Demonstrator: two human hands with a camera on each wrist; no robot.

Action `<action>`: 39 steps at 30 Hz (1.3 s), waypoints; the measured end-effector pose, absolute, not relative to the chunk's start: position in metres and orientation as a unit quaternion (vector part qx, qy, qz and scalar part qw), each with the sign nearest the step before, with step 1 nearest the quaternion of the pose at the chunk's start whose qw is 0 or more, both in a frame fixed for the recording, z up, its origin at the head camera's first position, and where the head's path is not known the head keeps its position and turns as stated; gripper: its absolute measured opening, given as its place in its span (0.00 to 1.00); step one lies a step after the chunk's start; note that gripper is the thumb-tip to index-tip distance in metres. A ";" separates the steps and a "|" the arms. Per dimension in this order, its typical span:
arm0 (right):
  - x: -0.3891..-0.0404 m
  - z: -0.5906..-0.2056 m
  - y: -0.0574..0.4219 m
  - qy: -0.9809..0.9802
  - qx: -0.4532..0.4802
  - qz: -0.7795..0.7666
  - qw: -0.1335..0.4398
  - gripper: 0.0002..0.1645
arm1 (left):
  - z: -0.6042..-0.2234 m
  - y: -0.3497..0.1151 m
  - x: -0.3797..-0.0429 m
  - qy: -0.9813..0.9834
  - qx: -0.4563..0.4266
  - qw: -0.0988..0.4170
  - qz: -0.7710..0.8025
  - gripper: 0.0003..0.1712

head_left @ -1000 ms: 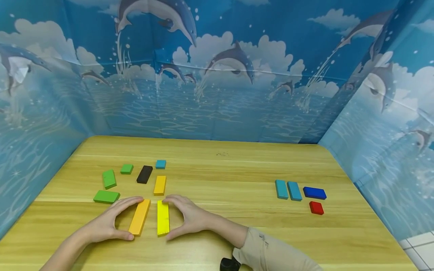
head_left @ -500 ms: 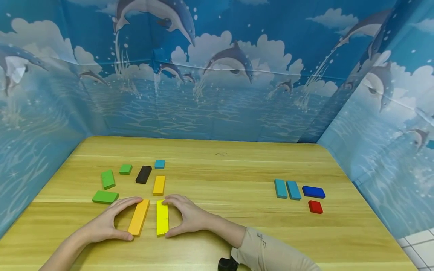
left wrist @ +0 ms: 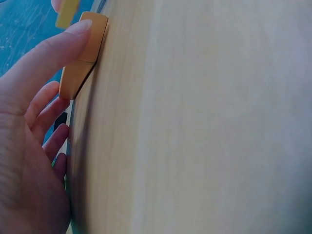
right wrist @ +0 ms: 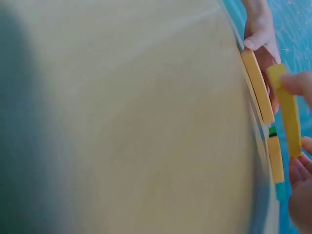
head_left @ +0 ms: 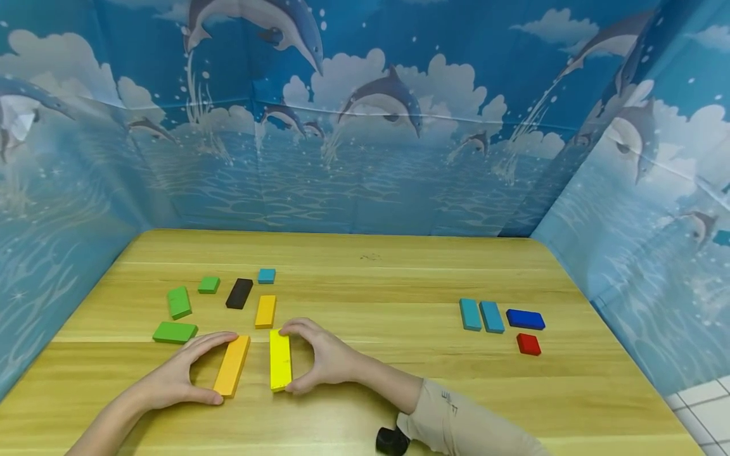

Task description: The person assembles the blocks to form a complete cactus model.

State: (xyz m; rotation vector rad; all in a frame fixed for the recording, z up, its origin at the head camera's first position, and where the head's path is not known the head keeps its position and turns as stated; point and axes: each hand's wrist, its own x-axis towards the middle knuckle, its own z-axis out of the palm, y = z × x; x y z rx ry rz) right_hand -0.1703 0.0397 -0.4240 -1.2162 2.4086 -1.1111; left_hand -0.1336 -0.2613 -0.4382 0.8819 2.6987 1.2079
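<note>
My left hand (head_left: 171,379) pinches a long orange block (head_left: 232,367) by its two ends, thumb at the near end and a finger at the far one. The block lies on the wooden table, as the left wrist view shows with the same orange block (left wrist: 93,41). My right hand (head_left: 333,360) holds a long yellow block (head_left: 281,361) by its ends between thumb and fingers. In the right wrist view this yellow block (right wrist: 291,119) is raised off the table, apart from the orange one. A shorter amber block (head_left: 265,311) lies just beyond both hands.
Left on the table (head_left: 365,405) lie several green blocks (head_left: 175,332), a black block (head_left: 239,294) and a small light-blue block (head_left: 266,276). At right are two light-blue blocks (head_left: 492,316), a dark-blue block (head_left: 525,319) and a red block (head_left: 528,344). A dolphin-print curtain (head_left: 365,177) surrounds the table.
The yellow block has come up off the table in my right hand and shifted slightly right and away from me. My left hand and the orange block stay in place.
</note>
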 end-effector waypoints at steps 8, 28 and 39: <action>-0.162 -0.419 0.076 0.808 -0.380 -0.429 0.136 0.47 | -0.438 -0.262 -0.134 0.872 0.289 0.030 0.394 0.48; -0.110 -0.434 0.154 0.823 -0.321 -0.454 0.116 0.46 | -0.439 -0.262 -0.134 0.870 0.283 0.036 0.402 0.47; -0.097 -0.438 0.170 0.836 -0.300 -0.447 0.106 0.47 | -0.439 -0.261 -0.134 0.868 0.268 0.049 0.416 0.46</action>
